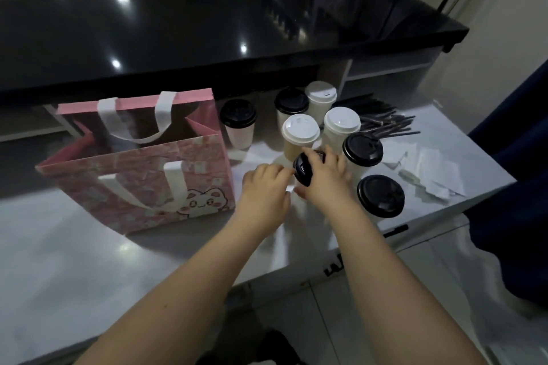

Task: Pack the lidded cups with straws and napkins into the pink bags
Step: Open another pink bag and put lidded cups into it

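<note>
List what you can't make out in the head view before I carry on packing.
Head view only:
Inside the pink bag: hidden by its front wall and shadow, so the contents are unknown.
The held cup: body covered by the right hand and left hand; only its black lid shows.
Whether the left hand grips the cup or only touches it: unclear.
The straws: blurred, uncountable.
The napkins: blurred, count unclear.

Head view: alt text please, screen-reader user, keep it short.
A person's right hand grips a tilted black-lidded paper cup over a pale counter, the left hand close beside its lid. An open pink paper bag with white handles stands to the left; seven more lidded cups, black straws and white napkins sit behind and right.
</note>
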The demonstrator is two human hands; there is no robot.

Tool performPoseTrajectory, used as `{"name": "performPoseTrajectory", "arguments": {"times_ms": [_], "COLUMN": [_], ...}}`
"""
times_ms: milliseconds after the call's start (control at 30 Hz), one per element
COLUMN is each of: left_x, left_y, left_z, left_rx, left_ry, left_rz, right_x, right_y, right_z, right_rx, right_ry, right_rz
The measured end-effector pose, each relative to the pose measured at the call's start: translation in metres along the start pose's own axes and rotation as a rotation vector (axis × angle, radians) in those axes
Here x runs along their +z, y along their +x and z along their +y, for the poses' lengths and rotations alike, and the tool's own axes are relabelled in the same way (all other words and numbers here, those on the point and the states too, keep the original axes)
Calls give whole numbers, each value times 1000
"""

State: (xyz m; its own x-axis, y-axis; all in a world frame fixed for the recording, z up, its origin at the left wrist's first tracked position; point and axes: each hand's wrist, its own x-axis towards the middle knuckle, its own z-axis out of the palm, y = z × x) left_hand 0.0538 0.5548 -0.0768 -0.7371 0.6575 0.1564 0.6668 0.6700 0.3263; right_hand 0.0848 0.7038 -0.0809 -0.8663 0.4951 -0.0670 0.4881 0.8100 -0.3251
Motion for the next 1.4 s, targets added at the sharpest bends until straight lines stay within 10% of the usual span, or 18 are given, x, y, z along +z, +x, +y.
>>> {"name": "performPoseTrajectory", "arguments": {"times_ms": [433, 733, 933, 1400], "left_x": [-92, -190, -222, -212], "left_y": [38, -12, -60, -34], "left_z": [26, -91, -177, -256], "left_rx": [-83, -382, -482, -110], "left_ry": [103, -5, -193, -137], "left_rz": [391, 600, 376, -244], "right_x": [-74, -134, -124, -41], "right_y": [27, 22, -2, -33], "right_z": [-34, -135, -210, -277], "right_rx": [-376, -587, -760, -635], "right_ry": [120, 530, 749, 239], "right_rz": [257, 363, 103, 66]}}
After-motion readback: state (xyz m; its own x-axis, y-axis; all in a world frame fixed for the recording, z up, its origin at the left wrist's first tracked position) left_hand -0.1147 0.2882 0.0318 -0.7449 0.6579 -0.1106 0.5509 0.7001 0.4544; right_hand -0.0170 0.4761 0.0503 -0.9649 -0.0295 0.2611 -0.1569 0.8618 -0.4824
